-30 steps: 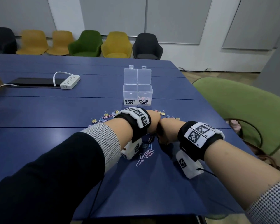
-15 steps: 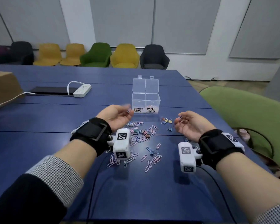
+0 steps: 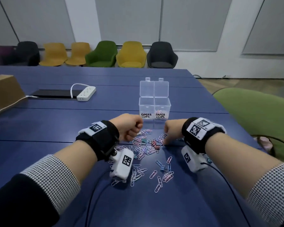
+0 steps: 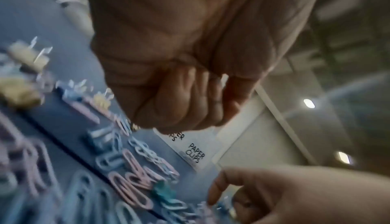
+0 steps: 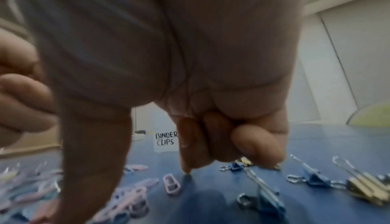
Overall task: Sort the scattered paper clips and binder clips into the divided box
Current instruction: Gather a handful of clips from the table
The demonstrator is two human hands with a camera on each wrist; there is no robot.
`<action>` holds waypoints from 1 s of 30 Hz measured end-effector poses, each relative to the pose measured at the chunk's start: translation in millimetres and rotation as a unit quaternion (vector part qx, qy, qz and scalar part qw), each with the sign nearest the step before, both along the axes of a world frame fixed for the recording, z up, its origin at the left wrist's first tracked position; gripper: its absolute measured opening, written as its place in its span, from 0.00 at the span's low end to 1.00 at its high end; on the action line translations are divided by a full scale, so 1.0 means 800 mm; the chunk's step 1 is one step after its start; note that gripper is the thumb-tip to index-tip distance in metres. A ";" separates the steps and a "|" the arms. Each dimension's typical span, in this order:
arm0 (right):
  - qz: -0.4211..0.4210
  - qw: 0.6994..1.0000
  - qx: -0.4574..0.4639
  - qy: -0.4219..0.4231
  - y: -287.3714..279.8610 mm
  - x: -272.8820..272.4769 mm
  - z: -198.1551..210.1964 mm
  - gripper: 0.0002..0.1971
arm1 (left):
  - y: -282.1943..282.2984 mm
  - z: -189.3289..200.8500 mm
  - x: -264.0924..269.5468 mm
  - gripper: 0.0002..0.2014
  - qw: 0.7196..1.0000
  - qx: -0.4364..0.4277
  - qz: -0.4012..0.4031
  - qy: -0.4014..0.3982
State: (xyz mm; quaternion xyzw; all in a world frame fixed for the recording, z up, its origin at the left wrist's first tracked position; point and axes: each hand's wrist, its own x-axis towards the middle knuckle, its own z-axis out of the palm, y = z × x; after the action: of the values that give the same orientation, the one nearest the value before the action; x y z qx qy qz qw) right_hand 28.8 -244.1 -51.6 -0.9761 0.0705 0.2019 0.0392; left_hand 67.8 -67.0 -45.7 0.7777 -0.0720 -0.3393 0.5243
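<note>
Seen from a head camera, pastel paper clips and a few small binder clips lie scattered on a blue table, just in front of a clear divided box labelled BINDER CLIPS and PAPER CLIPS. The left hand is curled into a fist above the pile; whether it holds anything cannot be told. The right hand points a finger down, touching the table among the clips. The clips look light, thin and slippery, probably best pinched by an edge. Coloured armchairs line the far wall.
</note>
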 end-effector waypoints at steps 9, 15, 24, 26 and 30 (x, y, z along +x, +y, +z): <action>0.074 0.997 -0.022 0.002 0.018 0.004 -0.016 0.20 | -0.033 -0.012 -0.019 0.25 0.790 0.428 -0.308 -0.312; 0.121 0.990 -0.068 0.026 0.032 -0.009 -0.019 0.06 | -0.049 -0.011 -0.032 0.14 0.719 0.453 -0.380 -0.365; -0.106 0.895 0.427 -0.069 -0.003 -0.056 -0.004 0.16 | -0.015 0.000 -0.023 0.09 0.862 0.297 -0.267 -0.313; -0.211 0.735 0.640 -0.077 -0.022 -0.069 -0.009 0.17 | -0.003 0.003 -0.019 0.10 0.967 0.104 -0.165 -0.166; -0.308 0.505 0.803 -0.075 -0.047 -0.090 -0.012 0.14 | 0.016 0.001 -0.019 0.10 0.974 -0.200 -0.002 0.104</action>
State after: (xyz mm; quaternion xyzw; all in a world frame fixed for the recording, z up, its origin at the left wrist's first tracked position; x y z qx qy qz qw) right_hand -43.1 -281.7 -61.4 -0.4553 0.1711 0.0733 0.8707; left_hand 52.3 -54.0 -45.0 0.6173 -0.0850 -0.3980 0.6733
